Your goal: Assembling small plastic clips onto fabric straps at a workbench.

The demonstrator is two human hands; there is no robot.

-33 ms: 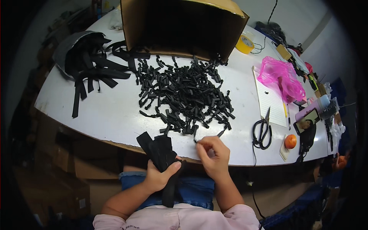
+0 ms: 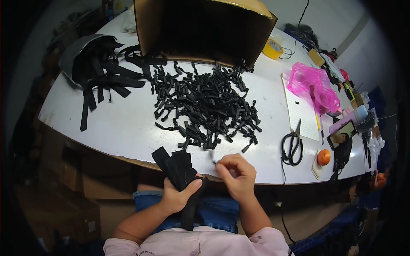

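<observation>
My left hand [image 2: 183, 195] is closed around a bundle of flat black fabric strips [image 2: 181, 164], held over my lap at the table's front edge. Their upper ends fan out and one long end hangs down. To its right, my right hand [image 2: 237, 173] pinches a small dark end [image 2: 216, 162] between thumb and fingertips. What hangs from that end is blurred by motion. Just beyond both hands spreads a heap of small black cord pulls [image 2: 209, 102], short pieces with thin corded ends. More black strips [image 2: 115, 81] spill out of a grey bag [image 2: 68, 64] at the far left.
An open cardboard box [image 2: 143, 34] stands behind the heap on the white table [image 2: 132, 132]. To the right lie black-handled scissors [image 2: 292, 147], lined paper [image 2: 304, 121], a pink plastic bag [image 2: 314, 87], an orange fruit [image 2: 323, 157], a phone [image 2: 342, 134] and yellow tape [image 2: 272, 49].
My right hand has shifted slightly left and toward me, and the dark piece in its fingertips has come away from the heap's near edge. The left hand and its strips are nearly still.
</observation>
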